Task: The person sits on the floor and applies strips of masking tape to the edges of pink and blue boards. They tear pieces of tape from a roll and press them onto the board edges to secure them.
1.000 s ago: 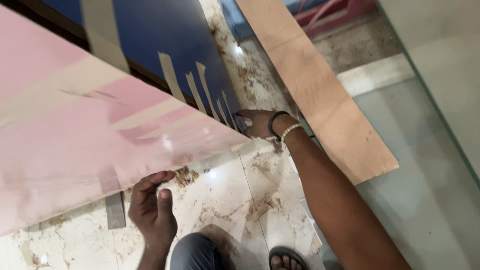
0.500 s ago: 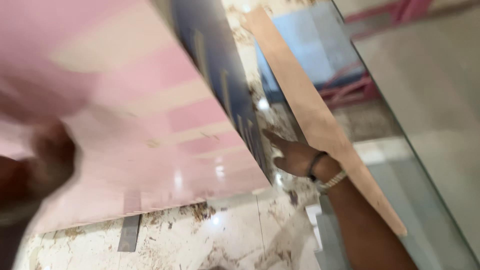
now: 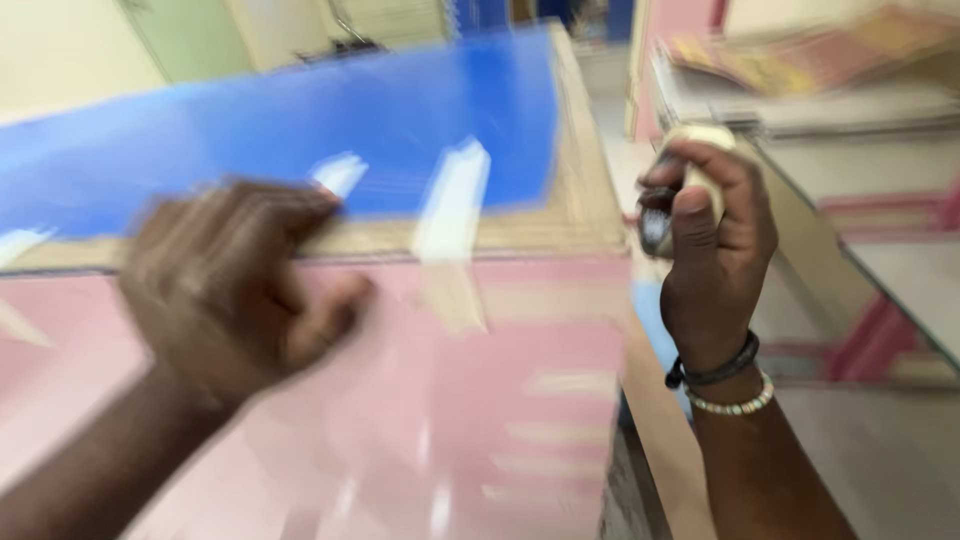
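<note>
My right hand (image 3: 712, 245) is raised at the right and closed around a roll of pale tape (image 3: 690, 170), with a dark band and a bead bracelet on the wrist. My left hand (image 3: 235, 290) is blurred, fingers curled, over the near pink panel (image 3: 480, 400); whether it touches the panel is unclear. Beyond the pink panel lies a blue panel (image 3: 300, 140) with pale tape strips on it, resting on a tan board (image 3: 580, 210).
A glass-topped surface with pink framing (image 3: 890, 290) stands at the right. More stacked sheets (image 3: 800, 60) lie at the back right. A pale wall and doorway fill the back left.
The view has swung up from the floor to the panel tops. My right hand has come up from the floor and now grips a tape roll. My left hand has moved over the pink panel.
</note>
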